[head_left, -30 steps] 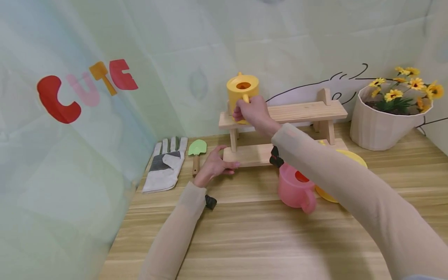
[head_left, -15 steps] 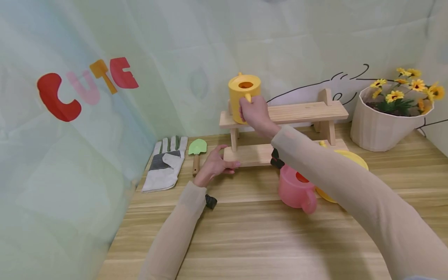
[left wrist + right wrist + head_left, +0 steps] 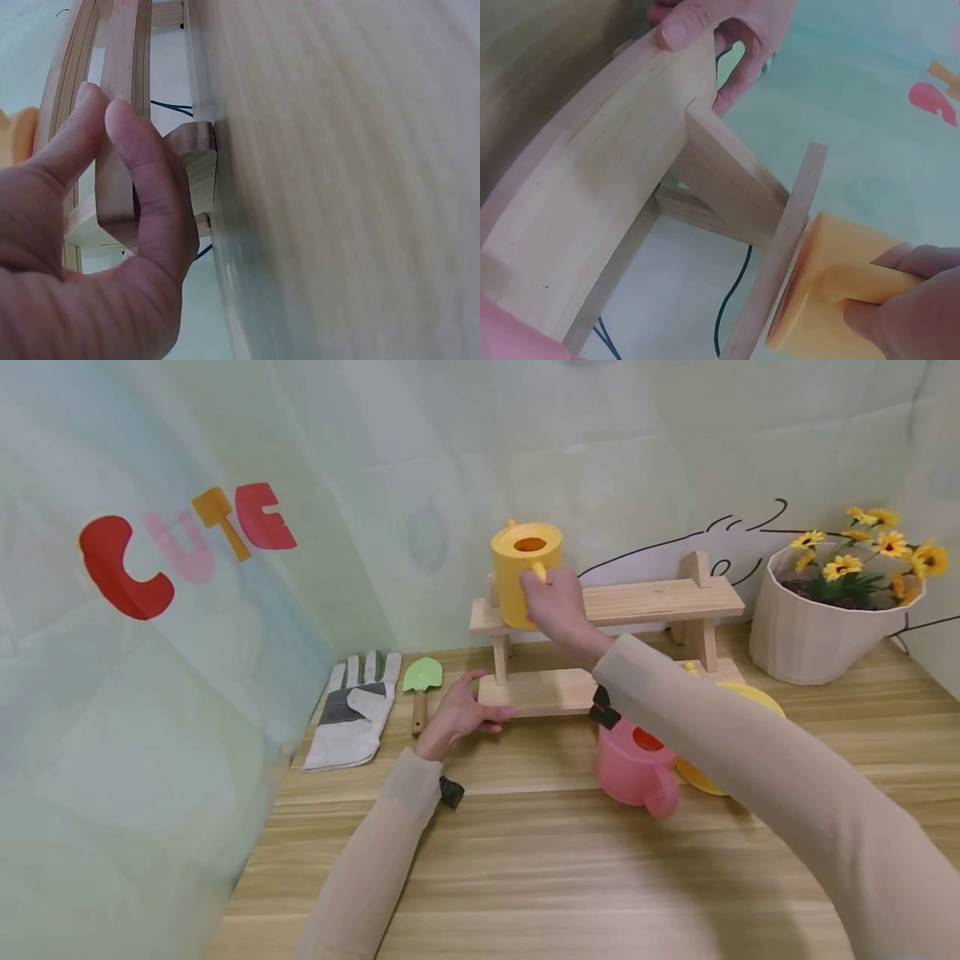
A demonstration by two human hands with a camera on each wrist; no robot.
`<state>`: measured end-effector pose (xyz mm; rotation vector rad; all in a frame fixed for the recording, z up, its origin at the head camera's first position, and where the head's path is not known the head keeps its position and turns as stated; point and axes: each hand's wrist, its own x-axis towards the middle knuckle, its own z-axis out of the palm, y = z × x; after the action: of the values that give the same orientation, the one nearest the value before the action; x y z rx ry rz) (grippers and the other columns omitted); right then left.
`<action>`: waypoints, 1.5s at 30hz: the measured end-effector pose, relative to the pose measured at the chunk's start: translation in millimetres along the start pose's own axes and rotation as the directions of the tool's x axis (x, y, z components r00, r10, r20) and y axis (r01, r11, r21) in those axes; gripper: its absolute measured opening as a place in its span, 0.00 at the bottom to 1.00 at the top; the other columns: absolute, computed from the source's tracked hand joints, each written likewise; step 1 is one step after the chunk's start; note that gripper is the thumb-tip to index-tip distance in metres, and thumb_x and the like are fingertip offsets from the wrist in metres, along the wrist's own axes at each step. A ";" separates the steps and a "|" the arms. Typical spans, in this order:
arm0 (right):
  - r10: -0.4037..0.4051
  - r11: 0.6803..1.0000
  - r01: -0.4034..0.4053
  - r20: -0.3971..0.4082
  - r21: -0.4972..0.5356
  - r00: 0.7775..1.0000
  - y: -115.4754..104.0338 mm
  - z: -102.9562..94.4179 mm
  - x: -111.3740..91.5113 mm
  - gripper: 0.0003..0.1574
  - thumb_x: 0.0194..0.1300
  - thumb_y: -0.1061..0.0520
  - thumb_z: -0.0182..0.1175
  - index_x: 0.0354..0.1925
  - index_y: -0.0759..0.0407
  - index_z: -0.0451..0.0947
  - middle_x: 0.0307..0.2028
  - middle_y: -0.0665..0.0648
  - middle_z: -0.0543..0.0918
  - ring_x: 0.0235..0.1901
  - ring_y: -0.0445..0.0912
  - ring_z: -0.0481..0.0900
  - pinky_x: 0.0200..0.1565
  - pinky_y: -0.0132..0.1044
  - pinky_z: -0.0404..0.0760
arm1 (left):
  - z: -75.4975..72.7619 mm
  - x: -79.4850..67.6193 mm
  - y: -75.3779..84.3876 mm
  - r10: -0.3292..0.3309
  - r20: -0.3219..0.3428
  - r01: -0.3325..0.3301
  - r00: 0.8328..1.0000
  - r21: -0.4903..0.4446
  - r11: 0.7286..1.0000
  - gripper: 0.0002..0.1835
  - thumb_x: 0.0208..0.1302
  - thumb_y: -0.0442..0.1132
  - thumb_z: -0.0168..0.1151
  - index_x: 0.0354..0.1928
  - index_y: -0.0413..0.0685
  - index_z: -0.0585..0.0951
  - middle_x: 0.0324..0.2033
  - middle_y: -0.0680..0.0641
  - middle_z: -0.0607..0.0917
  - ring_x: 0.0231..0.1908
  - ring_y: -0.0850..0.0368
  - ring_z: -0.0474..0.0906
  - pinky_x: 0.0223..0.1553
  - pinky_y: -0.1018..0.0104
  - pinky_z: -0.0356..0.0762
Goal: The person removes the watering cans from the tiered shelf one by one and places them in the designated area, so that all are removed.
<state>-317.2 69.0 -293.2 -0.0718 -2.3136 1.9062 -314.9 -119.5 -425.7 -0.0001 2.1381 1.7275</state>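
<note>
My right hand [image 3: 557, 606] grips the handle of a yellow watering can [image 3: 516, 585] at the left end of the upper shelf of a wooden two-tier stand [image 3: 652, 600]. In the right wrist view the can's base [image 3: 799, 289] sits right at the shelf board, and fingers curl through its handle. My left hand [image 3: 461, 710] holds the left end of the lower shelf [image 3: 547, 692], thumb over the top and fingers beneath; the left wrist view shows this pinch on the board [image 3: 116, 180]. A pink watering can [image 3: 630, 768] stands on the table before the stand, partly behind my right sleeve.
A white work glove [image 3: 352, 714] and a small green trowel [image 3: 422, 681] lie left of the stand. A white pot [image 3: 806, 631] of yellow flowers stands at right. Something yellow and round [image 3: 753, 697] is partly hidden by my right arm.
My right hand and the yellow watering can have shifted slightly right along the upper shelf. The left hand has stayed on the lower shelf's end.
</note>
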 end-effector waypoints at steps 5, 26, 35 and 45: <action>-0.010 1.000 0.010 -0.004 0.018 1.000 -1.3 -2.6 -8.2 0.27 0.80 0.54 0.49 0.20 0.54 0.67 0.20 0.46 0.72 0.28 0.44 0.73 0.29 0.32 0.75 | 0.0 1.1 -0.5 0.001 0.010 0.000 1.000 -0.012 1.000 0.55 0.66 0.25 0.76 0.87 0.47 0.53 0.57 0.32 0.82 0.28 0.60 0.88 0.28 0.72 0.90; -0.028 0.996 0.025 0.040 0.084 0.999 -7.2 -12.2 -60.3 0.25 0.76 0.55 0.50 0.19 0.56 0.68 0.15 0.47 0.71 0.26 0.45 0.72 0.30 0.33 0.72 | -1.6 1.2 -0.5 -0.002 0.018 0.002 1.000 -0.008 1.000 0.55 0.66 0.25 0.76 0.87 0.47 0.52 0.53 0.36 0.82 0.30 0.59 0.88 0.28 0.72 0.90; -0.032 0.999 0.030 0.043 0.045 0.999 0.5 -18.0 -89.1 0.26 0.74 0.56 0.51 0.16 0.55 0.68 0.13 0.46 0.70 0.22 0.45 0.70 0.26 0.32 0.66 | -1.2 1.1 -0.6 -0.008 0.007 0.008 1.000 0.014 1.000 0.54 0.66 0.28 0.77 0.86 0.49 0.53 0.57 0.35 0.84 0.29 0.59 0.88 0.29 0.71 0.91; 0.001 1.000 -0.002 0.056 0.024 0.998 15.1 -22.7 -112.1 0.26 0.72 0.57 0.51 0.15 0.54 0.68 0.13 0.47 0.70 0.18 0.43 0.64 0.21 0.30 0.58 | -1.3 1.5 -1.4 0.003 -0.001 -0.003 1.000 0.029 1.000 0.53 0.66 0.28 0.78 0.85 0.49 0.55 0.59 0.34 0.87 0.31 0.60 0.90 0.32 0.70 0.93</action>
<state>-203.9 79.7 -312.7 -0.0176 -2.3256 1.9610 -316.3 -120.7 -427.3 0.0102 2.1643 1.6984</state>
